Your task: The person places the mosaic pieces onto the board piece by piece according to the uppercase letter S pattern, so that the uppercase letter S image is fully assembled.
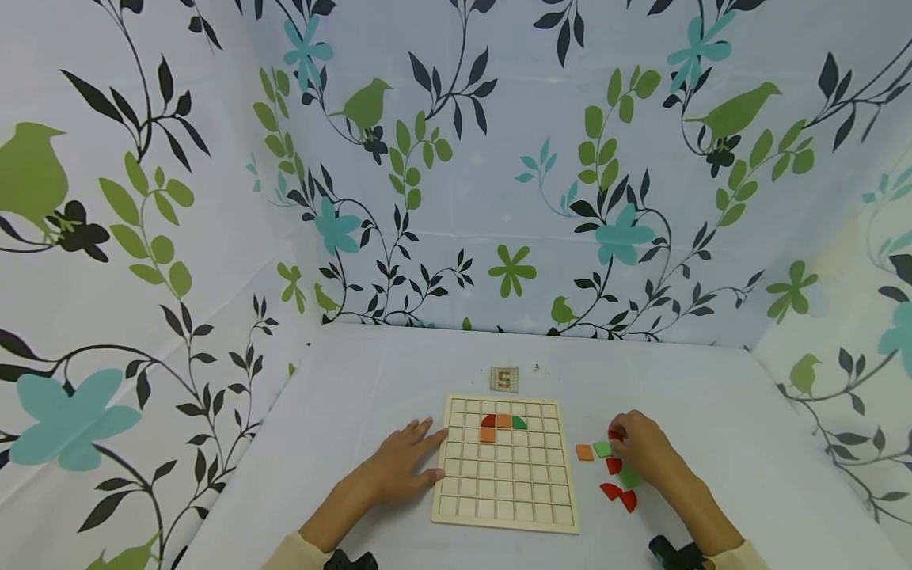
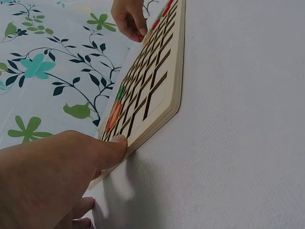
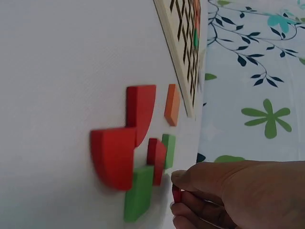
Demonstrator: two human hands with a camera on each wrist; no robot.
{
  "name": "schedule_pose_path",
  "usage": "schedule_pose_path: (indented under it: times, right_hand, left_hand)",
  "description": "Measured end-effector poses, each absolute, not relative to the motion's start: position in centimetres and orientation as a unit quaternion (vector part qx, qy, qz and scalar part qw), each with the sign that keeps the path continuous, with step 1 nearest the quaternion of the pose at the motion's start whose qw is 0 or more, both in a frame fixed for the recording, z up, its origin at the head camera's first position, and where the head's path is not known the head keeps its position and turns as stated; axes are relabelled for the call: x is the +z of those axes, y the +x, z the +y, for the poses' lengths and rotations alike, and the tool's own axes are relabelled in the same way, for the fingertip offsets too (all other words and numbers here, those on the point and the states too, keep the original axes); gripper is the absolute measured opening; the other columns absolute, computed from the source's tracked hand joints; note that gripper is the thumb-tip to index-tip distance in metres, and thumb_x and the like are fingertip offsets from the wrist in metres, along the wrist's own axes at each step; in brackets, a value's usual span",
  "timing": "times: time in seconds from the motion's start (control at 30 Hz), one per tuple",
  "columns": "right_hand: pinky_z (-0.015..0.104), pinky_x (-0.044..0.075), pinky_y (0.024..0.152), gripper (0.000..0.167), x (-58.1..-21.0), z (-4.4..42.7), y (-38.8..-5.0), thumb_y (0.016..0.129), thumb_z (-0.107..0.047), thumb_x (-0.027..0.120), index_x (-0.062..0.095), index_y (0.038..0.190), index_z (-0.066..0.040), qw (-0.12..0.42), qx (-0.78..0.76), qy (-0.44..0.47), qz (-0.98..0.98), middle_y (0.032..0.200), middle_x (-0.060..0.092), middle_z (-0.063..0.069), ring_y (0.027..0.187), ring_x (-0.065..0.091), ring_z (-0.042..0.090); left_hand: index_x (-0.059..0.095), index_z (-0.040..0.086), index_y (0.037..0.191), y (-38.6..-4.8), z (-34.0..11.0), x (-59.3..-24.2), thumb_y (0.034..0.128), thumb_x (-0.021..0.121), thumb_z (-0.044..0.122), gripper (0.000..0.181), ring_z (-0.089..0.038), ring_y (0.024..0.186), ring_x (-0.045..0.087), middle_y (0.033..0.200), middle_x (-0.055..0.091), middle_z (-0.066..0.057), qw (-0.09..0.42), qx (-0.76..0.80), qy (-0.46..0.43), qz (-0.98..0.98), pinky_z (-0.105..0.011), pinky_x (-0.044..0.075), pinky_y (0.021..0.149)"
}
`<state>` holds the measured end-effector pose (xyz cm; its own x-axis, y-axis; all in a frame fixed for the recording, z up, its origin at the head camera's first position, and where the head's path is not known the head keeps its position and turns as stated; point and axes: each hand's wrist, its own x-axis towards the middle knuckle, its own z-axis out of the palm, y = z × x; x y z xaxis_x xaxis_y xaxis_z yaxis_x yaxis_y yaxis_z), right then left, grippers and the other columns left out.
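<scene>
Left hand (image 1: 402, 467): fingers spread, thumb touching the grid board (image 1: 506, 526)
Right hand (image 1: 644, 450): pinches a red piece (image 3: 177, 194) — near loose pieces (image 1: 609, 491), right of the board
Upper cells: four set pieces (image 1: 503, 421) — red, green, orange

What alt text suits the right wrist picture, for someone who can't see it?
Right hand pinching a red piece beside three loose red pieces, two green tiles and an orange tile on a white surface. Beyond lies a wooden grid board, near leafy printed fabric.
</scene>
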<state>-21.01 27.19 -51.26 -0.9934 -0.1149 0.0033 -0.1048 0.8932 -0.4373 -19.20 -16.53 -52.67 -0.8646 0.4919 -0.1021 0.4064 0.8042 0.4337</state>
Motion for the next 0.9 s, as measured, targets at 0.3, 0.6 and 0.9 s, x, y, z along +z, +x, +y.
schedule_pose_path:
  times: [0.3, 0.6, 0.9]
  right_hand:
    - [0.041, 0.061, 0.086, 0.018, -50.5, 21.0, -22.0, 0.094, -0.005, 0.078, 0.072, 0.111, 0.000, -0.001, -0.266, -0.091, 0.960, 0.103, 0.066, 0.009, 0.096, 0.065, 0.023]
    - [0.038, 0.058, 0.081, 0.014, -50.5, 14.3, -21.5, 0.095, 0.000, 0.076, 0.069, 0.107, -0.003, 0.004, -0.316, -0.197, 0.928, 0.101, 0.065, 0.005, 0.095, 0.064, 0.022]
    - [0.034, 0.058, 0.081, 0.012, -52.3, 10.7, -20.9, 0.094, -0.007, 0.079, 0.070, 0.100, -0.010, 0.000, -0.285, -0.251, 0.925, 0.101, 0.062, -0.001, 0.096, 0.061, 0.017]
  left_hand:
    - [0.041, 0.019, 0.164, -19.0, -16.6, -52.6, 0.1047, 0.061, 0.050, 0.069, -0.046, 0.158, 0.026, 0.171, 0.030, -0.019, 0.106, 0.192, 0.240, 0.946, -0.068, 0.026, 0.124]
    - [0.041, 0.018, 0.164, -19.1, -16.4, -52.2, 0.1051, 0.061, 0.048, 0.069, -0.046, 0.159, 0.025, 0.171, 0.030, -0.020, 0.104, 0.199, 0.237, 0.945, -0.069, 0.025, 0.124]
    - [0.042, 0.017, 0.163, -19.1, -16.5, -52.6, 0.1051, 0.062, 0.047, 0.068, -0.048, 0.158, 0.026, 0.171, 0.031, -0.022, 0.098, 0.199, 0.245, 0.944, -0.069, 0.026, 0.123]
